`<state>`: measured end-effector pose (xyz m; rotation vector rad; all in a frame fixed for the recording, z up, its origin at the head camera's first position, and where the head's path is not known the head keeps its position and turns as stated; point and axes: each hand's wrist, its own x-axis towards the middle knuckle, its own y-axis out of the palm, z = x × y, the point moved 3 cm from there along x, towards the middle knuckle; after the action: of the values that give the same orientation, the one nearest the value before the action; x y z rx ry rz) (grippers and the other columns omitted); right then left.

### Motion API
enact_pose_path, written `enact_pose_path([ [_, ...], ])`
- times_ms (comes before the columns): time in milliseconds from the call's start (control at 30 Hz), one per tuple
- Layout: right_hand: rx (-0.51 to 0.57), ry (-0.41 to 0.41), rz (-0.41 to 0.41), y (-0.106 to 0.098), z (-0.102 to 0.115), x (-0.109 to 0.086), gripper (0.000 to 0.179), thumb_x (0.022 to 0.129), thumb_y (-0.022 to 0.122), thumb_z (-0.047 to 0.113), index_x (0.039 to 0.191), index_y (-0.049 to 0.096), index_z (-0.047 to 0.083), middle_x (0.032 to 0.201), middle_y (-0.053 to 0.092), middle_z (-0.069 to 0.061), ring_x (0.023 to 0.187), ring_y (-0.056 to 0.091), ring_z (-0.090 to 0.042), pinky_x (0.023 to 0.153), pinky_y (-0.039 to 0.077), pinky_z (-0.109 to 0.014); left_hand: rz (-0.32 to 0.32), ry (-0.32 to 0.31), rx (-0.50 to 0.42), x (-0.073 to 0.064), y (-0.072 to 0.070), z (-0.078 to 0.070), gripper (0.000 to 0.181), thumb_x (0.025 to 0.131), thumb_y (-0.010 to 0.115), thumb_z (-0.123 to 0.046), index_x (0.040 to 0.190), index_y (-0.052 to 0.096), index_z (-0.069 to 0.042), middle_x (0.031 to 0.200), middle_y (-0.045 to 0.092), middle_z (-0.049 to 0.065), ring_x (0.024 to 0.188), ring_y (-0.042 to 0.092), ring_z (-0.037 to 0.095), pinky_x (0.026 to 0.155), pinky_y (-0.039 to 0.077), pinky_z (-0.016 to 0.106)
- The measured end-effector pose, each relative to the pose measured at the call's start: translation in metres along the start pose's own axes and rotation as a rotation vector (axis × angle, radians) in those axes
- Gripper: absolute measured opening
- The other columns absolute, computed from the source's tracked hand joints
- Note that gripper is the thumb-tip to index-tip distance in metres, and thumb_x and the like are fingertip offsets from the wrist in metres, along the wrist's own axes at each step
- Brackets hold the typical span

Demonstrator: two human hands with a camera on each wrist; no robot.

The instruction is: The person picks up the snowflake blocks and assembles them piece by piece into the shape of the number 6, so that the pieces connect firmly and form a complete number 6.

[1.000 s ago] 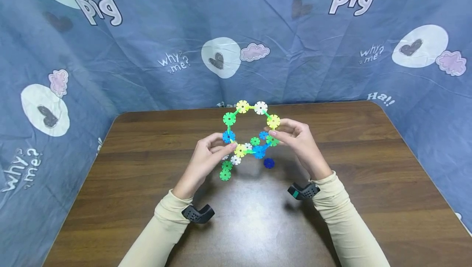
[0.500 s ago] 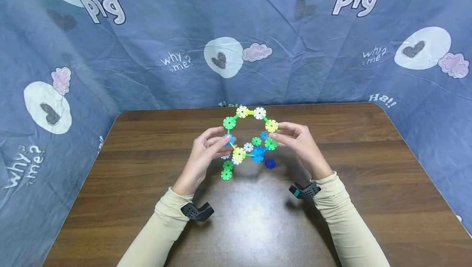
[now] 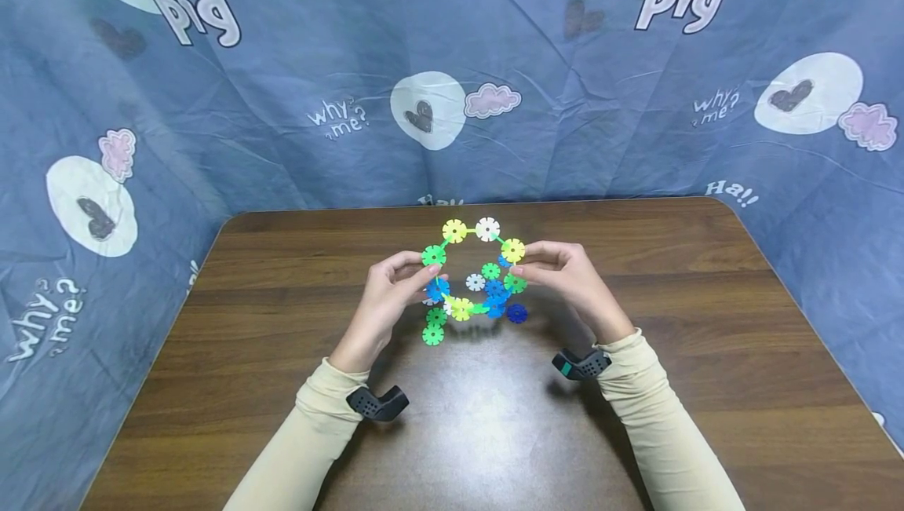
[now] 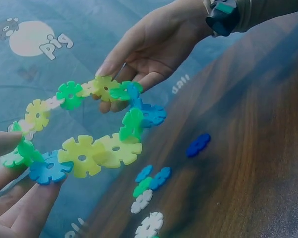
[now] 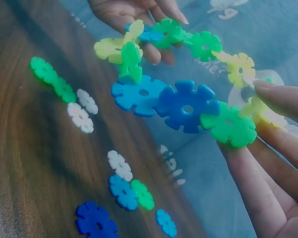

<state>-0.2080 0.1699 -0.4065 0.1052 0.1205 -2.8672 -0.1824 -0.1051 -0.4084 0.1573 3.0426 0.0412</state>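
A ring of interlocking snowflake discs (image 3: 455, 231) in green, yellow, blue and white is held up above the table in the head view. My left hand (image 3: 381, 299) pinches its left side, with the thumb by a green disc (image 4: 27, 151) and fingers under a blue disc (image 4: 49, 168). On the opposite side, my right hand (image 3: 568, 283) grips the ring between thumb and fingers, around a yellow disc (image 5: 263, 111) and beside a green disc (image 5: 231, 126). Two blue discs (image 5: 188, 108) overlap along the ring's near edge in the right wrist view.
Loose discs lie on the wooden table (image 3: 282, 323) beneath the ring: a green pair (image 3: 434, 326), several white ones (image 5: 80, 118), a dark blue one (image 3: 517, 313), and others in blue and green (image 5: 142, 194). A blue patterned cloth (image 3: 318, 158) hangs behind the table.
The ring has come lower and tips differently. My left hand has shifted its hold along the left side, from the yellow disc to the blue and green ones. My right hand has dropped slightly.
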Motion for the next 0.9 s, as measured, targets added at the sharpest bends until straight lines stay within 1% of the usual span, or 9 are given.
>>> enact_pose_path([
  [133, -0.004, 0.003, 0.003, 0.0009, 0.0001, -0.0005, 0.041, 0.089, 0.080, 0.011, 0.124, 0.066, -0.006, 0.096, 0.079, 0.008, 0.091, 0.077, -0.011, 0.090, 0.063, -0.038, 0.002, 0.000, -0.002, 0.0004, -0.0006, 0.0002, 0.030, 0.099, 0.072, -0.018, 0.120, 0.066, 0.002, 0.115, 0.076, 0.020, 0.102, 0.078, 0.021, 0.082, 0.063, 0.033],
  [233, -0.005, 0.004, 0.008, 0.0012, -0.0001, -0.0004, 0.041, 0.089, 0.080, 0.010, 0.123, 0.065, -0.007, 0.095, 0.078, 0.009, 0.090, 0.077, -0.011, 0.089, 0.063, -0.038, 0.001, -0.004, -0.003, -0.0002, -0.0006, -0.0003, 0.029, 0.099, 0.072, -0.018, 0.120, 0.067, 0.002, 0.116, 0.075, 0.022, 0.101, 0.078, 0.019, 0.081, 0.063, 0.032],
  [400, 0.007, 0.003, 0.021, 0.0012, -0.0002, 0.0001, 0.039, 0.090, 0.078, 0.007, 0.123, 0.065, -0.008, 0.093, 0.078, 0.010, 0.088, 0.077, -0.008, 0.086, 0.064, -0.034, 0.003, -0.006, -0.003, -0.0004, -0.0012, -0.0001, 0.027, 0.100, 0.069, -0.017, 0.119, 0.066, 0.002, 0.120, 0.073, 0.026, 0.107, 0.077, 0.027, 0.082, 0.063, 0.032],
  [500, 0.013, 0.003, 0.035, 0.0016, 0.0003, 0.0003, 0.036, 0.090, 0.077, 0.007, 0.121, 0.065, -0.008, 0.092, 0.079, 0.009, 0.087, 0.077, -0.008, 0.087, 0.064, -0.037, 0.004, 0.001, -0.008, -0.0003, -0.0017, 0.0002, 0.025, 0.102, 0.067, -0.016, 0.118, 0.066, 0.003, 0.121, 0.072, 0.028, 0.104, 0.078, 0.021, 0.083, 0.064, 0.031],
  [567, 0.010, 0.003, 0.045, 0.0020, 0.0007, 0.0004, 0.035, 0.090, 0.077, 0.007, 0.119, 0.066, -0.007, 0.092, 0.079, 0.008, 0.087, 0.077, -0.009, 0.089, 0.064, -0.041, 0.000, 0.006, -0.011, -0.0007, -0.0019, -0.0002, 0.022, 0.102, 0.066, -0.015, 0.116, 0.066, 0.002, 0.116, 0.076, 0.022, 0.099, 0.078, 0.015, 0.084, 0.064, 0.030],
  [633, -0.002, 0.006, 0.061, 0.0022, 0.0008, 0.0002, 0.033, 0.089, 0.077, 0.007, 0.118, 0.066, -0.006, 0.092, 0.080, 0.007, 0.087, 0.077, -0.009, 0.090, 0.063, -0.045, -0.006, 0.012, -0.007, -0.0009, -0.0022, -0.0009, 0.020, 0.102, 0.066, -0.016, 0.114, 0.067, 0.000, 0.107, 0.080, 0.011, 0.095, 0.077, 0.008, 0.082, 0.063, 0.028],
  [733, -0.026, 0.015, 0.112, 0.0028, -0.0010, 0.0000, 0.031, 0.089, 0.078, 0.006, 0.115, 0.066, -0.005, 0.092, 0.079, 0.002, 0.086, 0.077, -0.012, 0.091, 0.063, -0.049, -0.021, 0.026, -0.005, -0.0011, -0.0031, -0.0032, 0.016, 0.101, 0.067, -0.017, 0.109, 0.069, -0.003, 0.093, 0.081, -0.005, 0.094, 0.076, 0.008, 0.079, 0.060, 0.024],
  [800, -0.070, 0.017, 0.171, 0.0036, -0.0031, -0.0001, 0.029, 0.088, 0.079, 0.006, 0.111, 0.066, -0.005, 0.093, 0.078, -0.001, 0.085, 0.077, -0.014, 0.090, 0.063, -0.048, -0.026, 0.038, 0.000, -0.0012, -0.0039, -0.0055, 0.015, 0.101, 0.067, -0.018, 0.107, 0.070, -0.004, 0.089, 0.080, -0.007, 0.093, 0.076, 0.009, 0.078, 0.057, 0.022],
  [900, -0.169, 0.009, 0.283, 0.0061, -0.0061, -0.0003, 0.028, 0.086, 0.082, 0.010, 0.108, 0.067, -0.001, 0.097, 0.077, -0.004, 0.091, 0.077, -0.015, 0.090, 0.063, -0.039, -0.009, 0.043, 0.016, -0.0018, -0.0052, -0.0097, 0.016, 0.102, 0.066, -0.017, 0.107, 0.070, -0.003, 0.087, 0.079, -0.007, 0.089, 0.076, 0.010, 0.078, 0.056, 0.021],
])
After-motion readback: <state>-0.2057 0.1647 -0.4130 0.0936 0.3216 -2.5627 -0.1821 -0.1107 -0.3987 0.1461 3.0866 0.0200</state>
